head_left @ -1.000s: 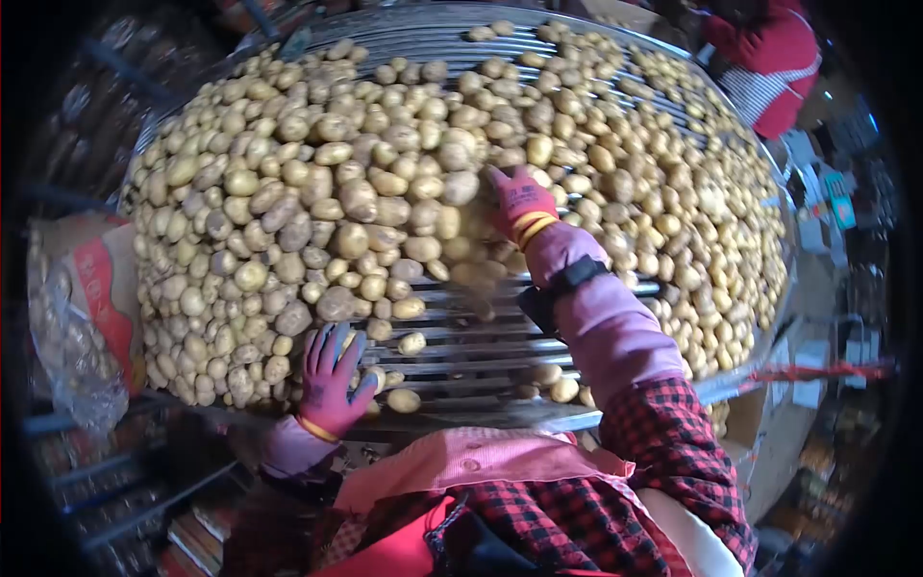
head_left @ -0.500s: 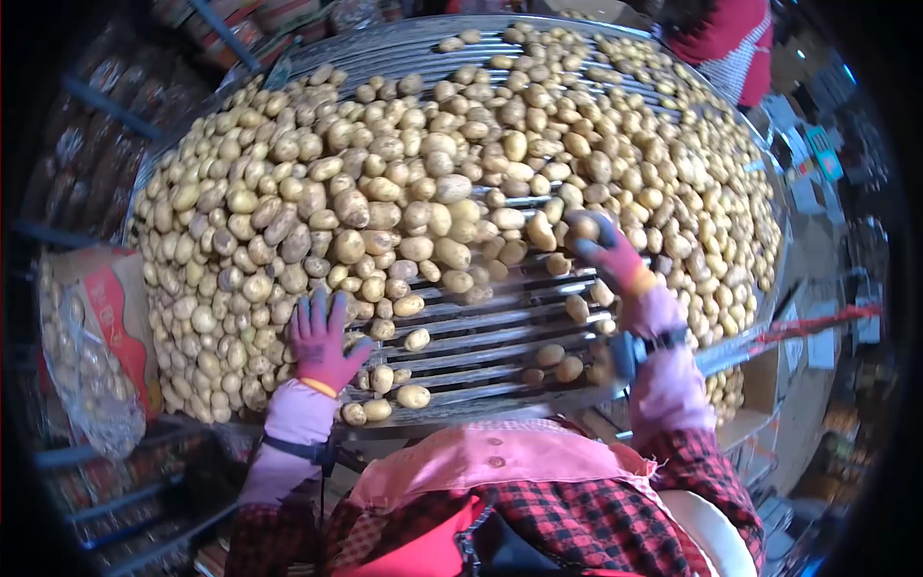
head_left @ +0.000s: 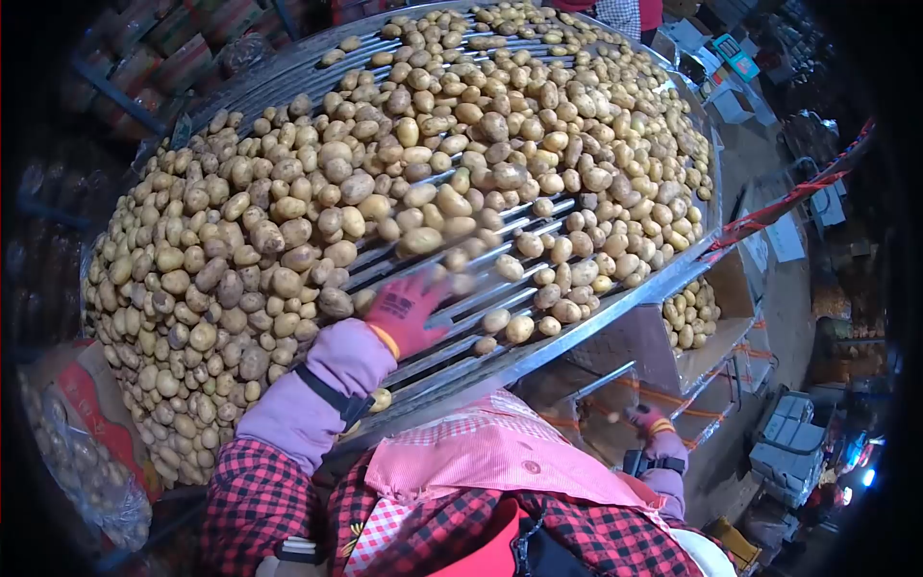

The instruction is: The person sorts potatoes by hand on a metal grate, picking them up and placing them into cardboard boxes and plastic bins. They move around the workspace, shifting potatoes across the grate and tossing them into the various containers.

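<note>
Many potatoes [head_left: 274,234] lie heaped on a slatted metal table [head_left: 538,348]. My left hand [head_left: 409,310], in a red glove, is over the slats near the front edge, its fingers spread and partly blurred, close to several potatoes. Below the table's front right edge is my right hand [head_left: 651,420], gloved and small in view. A small blurred potato-like thing [head_left: 613,417] is in the air just left of it. The fingers of my right hand are too small and dark to read.
A box of potatoes [head_left: 690,317] stands under the table's right side. At the left is a red and white carton [head_left: 91,394] beside a plastic bag of potatoes [head_left: 106,481]. Another person [head_left: 620,13] is at the far edge.
The view has turned. My left hand has moved right over the slats. My right hand has left the potatoes, where it was holding one, and dropped below the table's edge.
</note>
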`<state>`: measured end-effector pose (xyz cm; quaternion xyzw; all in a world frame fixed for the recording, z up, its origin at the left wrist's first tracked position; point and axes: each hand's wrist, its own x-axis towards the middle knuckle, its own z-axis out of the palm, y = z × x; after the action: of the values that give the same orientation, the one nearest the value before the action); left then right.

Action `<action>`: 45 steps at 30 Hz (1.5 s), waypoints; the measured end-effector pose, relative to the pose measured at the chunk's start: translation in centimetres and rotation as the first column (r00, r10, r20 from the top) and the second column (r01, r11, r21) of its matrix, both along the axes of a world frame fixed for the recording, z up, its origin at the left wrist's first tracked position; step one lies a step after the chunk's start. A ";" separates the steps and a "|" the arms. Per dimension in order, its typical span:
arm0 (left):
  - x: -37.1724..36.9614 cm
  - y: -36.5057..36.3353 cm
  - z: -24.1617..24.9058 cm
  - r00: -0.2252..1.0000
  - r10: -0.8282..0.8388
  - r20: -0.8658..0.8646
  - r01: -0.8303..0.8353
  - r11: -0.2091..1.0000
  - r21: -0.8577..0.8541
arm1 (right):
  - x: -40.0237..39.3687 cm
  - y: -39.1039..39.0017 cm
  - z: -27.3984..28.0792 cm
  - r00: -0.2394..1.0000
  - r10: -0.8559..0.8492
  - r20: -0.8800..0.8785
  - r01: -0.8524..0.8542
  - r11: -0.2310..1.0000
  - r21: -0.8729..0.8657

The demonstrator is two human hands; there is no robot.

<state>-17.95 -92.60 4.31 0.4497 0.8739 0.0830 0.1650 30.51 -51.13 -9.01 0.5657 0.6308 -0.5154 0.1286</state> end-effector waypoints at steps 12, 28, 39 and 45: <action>-4.3 -4.3 1.4 0.919 0.303 -0.251 -0.286 0.953 0.103 | -57.4 -11.0 12.0 0.125 0.989 -0.082 -0.400 0.126 0.908; 9.5 -18.9 2.0 0.536 0.735 -0.415 -0.746 0.642 0.173 | -63.6 -13.9 14.1 -0.009 1.000 -0.025 -0.743 0.010 0.669; 2.2 -11.6 1.2 0.798 0.494 -0.347 -0.416 0.866 0.276 | -19.5 -1.3 15.0 0.791 -0.084 -0.606 -0.184 0.912 -0.367; 2.4 -11.2 0.9 0.831 0.443 -0.336 -0.331 0.879 0.342 | -5.5 -1.8 5.9 0.264 0.825 0.500 -0.956 0.293 0.020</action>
<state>-15.53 -103.80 5.20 0.2867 0.9425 0.1381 -0.1024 25.01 -52.96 -3.09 0.2043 0.8718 -0.1112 0.4311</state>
